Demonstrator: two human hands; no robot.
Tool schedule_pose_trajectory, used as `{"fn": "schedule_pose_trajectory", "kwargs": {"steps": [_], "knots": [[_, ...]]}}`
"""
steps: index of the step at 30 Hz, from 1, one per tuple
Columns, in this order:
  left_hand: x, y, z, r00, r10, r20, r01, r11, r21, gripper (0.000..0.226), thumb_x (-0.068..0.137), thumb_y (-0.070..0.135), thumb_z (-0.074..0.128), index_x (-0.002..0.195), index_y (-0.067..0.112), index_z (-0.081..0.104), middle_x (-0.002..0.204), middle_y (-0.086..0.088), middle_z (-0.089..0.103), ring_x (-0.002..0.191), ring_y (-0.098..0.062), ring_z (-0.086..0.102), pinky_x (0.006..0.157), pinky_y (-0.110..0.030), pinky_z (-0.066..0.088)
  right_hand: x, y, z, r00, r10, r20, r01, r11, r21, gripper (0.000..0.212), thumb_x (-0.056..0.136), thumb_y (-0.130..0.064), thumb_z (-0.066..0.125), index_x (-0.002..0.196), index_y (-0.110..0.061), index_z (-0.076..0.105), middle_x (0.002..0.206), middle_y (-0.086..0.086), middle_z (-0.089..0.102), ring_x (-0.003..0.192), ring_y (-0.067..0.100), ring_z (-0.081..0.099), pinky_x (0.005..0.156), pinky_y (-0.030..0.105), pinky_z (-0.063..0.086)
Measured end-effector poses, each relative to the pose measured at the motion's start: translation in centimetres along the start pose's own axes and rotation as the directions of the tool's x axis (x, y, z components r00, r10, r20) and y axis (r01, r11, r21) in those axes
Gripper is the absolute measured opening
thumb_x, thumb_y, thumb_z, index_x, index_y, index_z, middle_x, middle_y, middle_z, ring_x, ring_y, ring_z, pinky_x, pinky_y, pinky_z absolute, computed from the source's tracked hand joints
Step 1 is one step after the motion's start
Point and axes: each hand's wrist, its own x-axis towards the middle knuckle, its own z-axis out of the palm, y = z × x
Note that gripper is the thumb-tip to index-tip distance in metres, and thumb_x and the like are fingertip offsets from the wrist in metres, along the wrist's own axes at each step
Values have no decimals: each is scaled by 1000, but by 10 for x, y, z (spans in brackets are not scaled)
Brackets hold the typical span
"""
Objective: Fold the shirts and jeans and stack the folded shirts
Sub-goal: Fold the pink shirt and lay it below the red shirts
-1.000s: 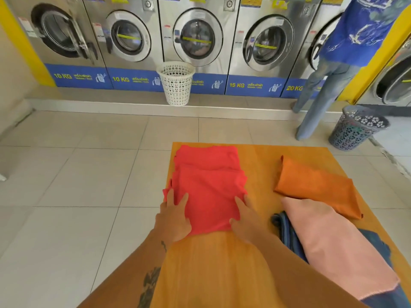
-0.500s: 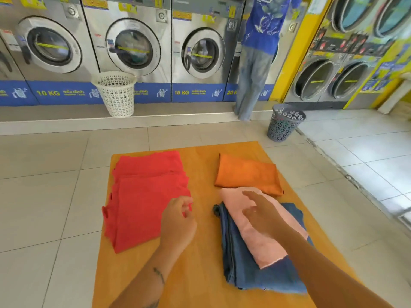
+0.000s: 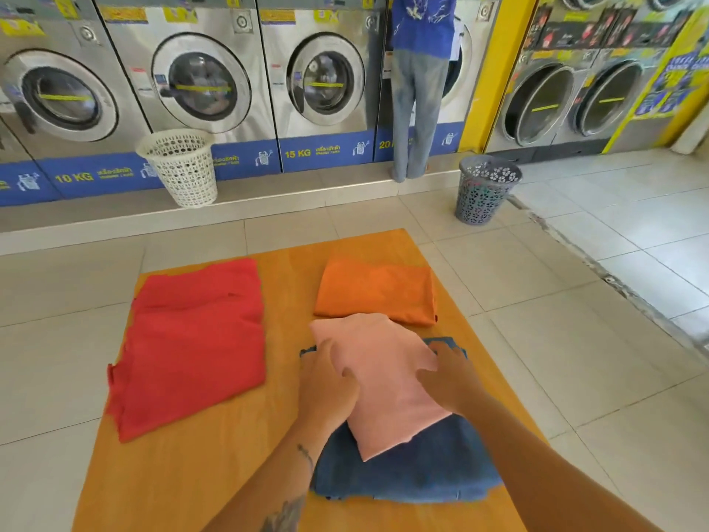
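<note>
Laundromat floor, wooden board (image 3: 215,474) laid flat. Red shirt (image 3: 192,339) folded at left; left hand (image 3: 326,385) and right hand (image 3: 449,382) both clasp the pink shirt (image 3: 387,382) — it lies atop folded jeans (image 3: 414,466). Orange shirt (image 3: 376,293) just beyond; grey basket (image 3: 485,190) well apart.

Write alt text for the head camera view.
Both hands, left hand and right hand, grip the sides of a folded pink shirt lying on folded blue jeans on an orange table. A red shirt lies left, a folded orange shirt behind.
</note>
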Motion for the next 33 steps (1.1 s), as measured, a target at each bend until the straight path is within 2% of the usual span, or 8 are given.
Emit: {"fn": "schedule_pose_trajectory", "kwargs": {"steps": [2,5,10,15,19,24,29,33], "knots": [[0,9,5,996,-65,-67,63,998,-31,67,82,23,54,147,20,35,140,-8,45,128,-28,46,104,-46,43,5,0,-5,999,4,47,-8,997,83,45,77,-26,55,122,-26,58,124,0,54,122,26,40,99,41,41],[3,11,11,984,-146,-100,138,987,-77,84,70,30,60,147,32,27,135,0,48,119,-26,53,95,-45,50,8,4,-6,995,-29,97,13,987,159,40,68,-25,55,107,-35,62,104,-3,62,110,24,50,98,41,43],[-14,25,9,973,-223,-66,191,927,-323,98,72,6,56,150,42,10,126,6,49,92,-12,57,64,-31,53,3,13,-12,994,-97,60,76,956,282,48,79,-11,42,114,-40,59,98,-3,60,103,24,52,78,32,44],[-44,31,20,968,-181,-175,124,948,-294,91,76,10,58,146,46,11,125,5,45,88,-4,52,60,-22,41,8,8,-22,990,-140,-4,135,945,297,45,84,-9,46,123,-29,59,90,0,63,87,18,58,72,28,44],[-70,19,24,977,-194,-91,172,964,-204,86,82,20,57,148,41,7,133,-3,41,92,-11,51,67,-27,43,1,9,-25,993,-118,11,113,975,191,53,81,-5,47,129,-27,53,97,-1,65,90,19,60,71,29,46],[-27,-4,-13,982,-156,-105,166,982,94,65,82,23,47,144,25,30,139,-12,40,127,-33,35,93,-38,37,-29,18,-4,996,78,-50,-67,979,190,63,80,-13,51,141,-25,40,142,9,42,123,30,48,98,48,47],[13,-1,-34,996,-29,79,1,943,333,52,87,29,38,138,22,45,136,-8,41,114,-27,45,90,-39,42,-71,15,20,951,273,-147,-173,860,479,52,83,-11,48,134,-17,39,116,4,51,93,24,56,63,35,49],[16,13,-37,984,-91,153,24,920,391,42,81,29,39,120,22,51,128,-8,40,97,-25,51,71,-36,42,-86,7,38,935,343,-92,-226,775,590,63,76,-21,65,133,-14,39,111,7,59,99,28,62,89,50,53]]}}
